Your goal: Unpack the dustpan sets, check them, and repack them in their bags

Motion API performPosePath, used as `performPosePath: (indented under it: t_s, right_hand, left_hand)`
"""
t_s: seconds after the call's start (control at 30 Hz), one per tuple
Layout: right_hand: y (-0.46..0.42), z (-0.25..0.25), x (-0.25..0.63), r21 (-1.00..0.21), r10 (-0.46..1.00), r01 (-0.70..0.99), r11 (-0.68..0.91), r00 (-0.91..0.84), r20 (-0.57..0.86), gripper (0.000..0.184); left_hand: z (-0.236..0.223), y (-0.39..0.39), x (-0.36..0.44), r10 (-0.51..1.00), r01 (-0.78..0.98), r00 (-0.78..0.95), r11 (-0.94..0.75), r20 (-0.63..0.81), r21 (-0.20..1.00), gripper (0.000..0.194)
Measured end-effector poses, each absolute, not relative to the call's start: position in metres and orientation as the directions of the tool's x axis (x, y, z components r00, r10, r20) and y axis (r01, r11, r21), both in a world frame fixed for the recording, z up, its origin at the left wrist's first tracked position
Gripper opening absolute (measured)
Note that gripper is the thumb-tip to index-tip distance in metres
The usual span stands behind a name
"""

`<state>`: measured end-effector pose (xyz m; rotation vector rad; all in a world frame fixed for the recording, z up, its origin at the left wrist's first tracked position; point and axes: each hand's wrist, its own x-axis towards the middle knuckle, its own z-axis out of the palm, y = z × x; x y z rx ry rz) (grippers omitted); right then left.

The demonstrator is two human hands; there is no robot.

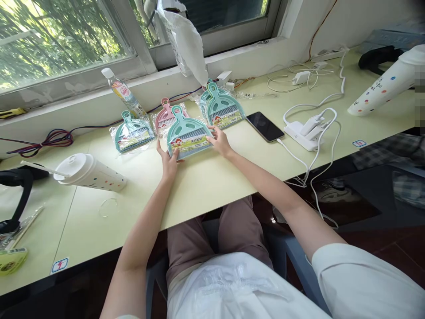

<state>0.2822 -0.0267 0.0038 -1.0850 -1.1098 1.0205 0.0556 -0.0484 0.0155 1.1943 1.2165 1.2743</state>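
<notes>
Between my two hands is a teal mini dustpan and brush set (187,130) with a yellow printed label. My left hand (169,159) grips its lower left corner, thumb on the front. At its right edge, my right hand (219,139) pinches the side. Just behind it lies a pink dustpan set (165,114), partly covered. To the left is another teal dustpan set (133,133) in clear wrapping. More teal dustpan sets (226,108) lie overlapping to the right, near the window wall.
A phone (264,126) on a cable lies right of the sets, beside a white power strip (305,133). A lidded paper cup (89,173) and a drink bottle (122,92) stand on the left. Another tall cup (387,82) is far right. Cables run along the wall.
</notes>
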Motion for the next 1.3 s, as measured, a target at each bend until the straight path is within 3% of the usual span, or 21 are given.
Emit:
performPosePath:
  t_s: [0.1,0.2,0.33,0.4,0.53,0.6,0.7,0.8,0.87,0.97,1.07,1.13,1.3]
  right_hand:
    - [-0.028,0.001,0.277,-0.985,0.982,-0.019,0.169,0.086,0.167,0.049]
    - [-0.026,-0.006,0.274,-0.982,0.982,0.032,0.186,0.002,0.187,0.063]
    - [-0.021,-0.012,0.273,-0.972,0.975,0.081,0.219,0.01,0.22,0.09]
    - [-0.018,-0.013,0.273,-0.98,0.983,0.094,0.178,0.027,0.181,0.086]
    - [-0.012,-0.019,0.277,-0.989,0.988,0.058,0.136,0.06,0.14,0.061]
    - [-0.009,-0.024,0.28,-0.993,0.984,0.01,0.115,0.136,0.116,0.07]
    - [-0.007,-0.03,0.284,-0.994,0.979,0.059,0.091,0.18,0.1,0.086]
    - [-0.009,-0.031,0.284,-0.984,0.983,0.156,0.084,0.148,0.108,0.096]
    - [-0.011,-0.029,0.283,-0.979,0.985,0.185,0.085,0.13,0.11,0.098]
    - [-0.013,-0.027,0.281,-0.978,0.986,0.192,0.082,0.127,0.108,0.099]
    - [-0.013,-0.026,0.281,-0.981,0.987,0.182,0.072,0.13,0.097,0.1]
    - [-0.012,-0.026,0.281,-0.982,0.988,0.178,0.069,0.125,0.092,0.099]
    - [-0.011,-0.027,0.279,-0.98,0.99,0.186,0.077,0.102,0.097,0.098]
  left_hand:
    - [0.011,-0.04,0.049,0.995,-0.022,-0.093,0.028,-0.03,0.999,0.076]
    - [0.009,-0.033,0.043,0.99,0.036,-0.136,0.042,-0.037,0.998,0.051]
    - [0.005,-0.029,0.039,0.993,0.069,-0.116,0.043,-0.035,0.997,0.056]
    - [0.003,-0.03,0.04,0.994,0.113,-0.11,-0.018,0.03,0.993,0.052]
    - [0.003,-0.024,0.036,0.977,0.217,-0.052,-0.192,0.208,0.957,0.031]
    - [0.005,-0.015,0.026,0.972,0.204,-0.055,-0.214,0.23,0.955,0.027]
    - [0.009,-0.005,0.0,0.923,0.37,-0.335,-0.056,0.19,0.927,0.031]
    - [0.01,-0.002,-0.027,0.792,0.585,-0.591,0.288,0.156,0.758,0.037]
    - [0.009,0.0,-0.043,0.727,0.647,-0.66,0.421,0.191,0.635,0.043]
    - [0.005,0.012,-0.064,0.737,0.773,-0.587,0.386,0.335,0.504,0.055]
    - [0.002,0.031,-0.08,0.824,0.87,-0.423,0.253,0.377,0.423,0.034]
    - [0.002,0.042,-0.085,0.844,0.887,-0.357,0.17,0.401,0.43,0.021]
    - [0.007,0.056,-0.09,0.81,0.876,-0.311,0.042,0.497,0.481,0.034]
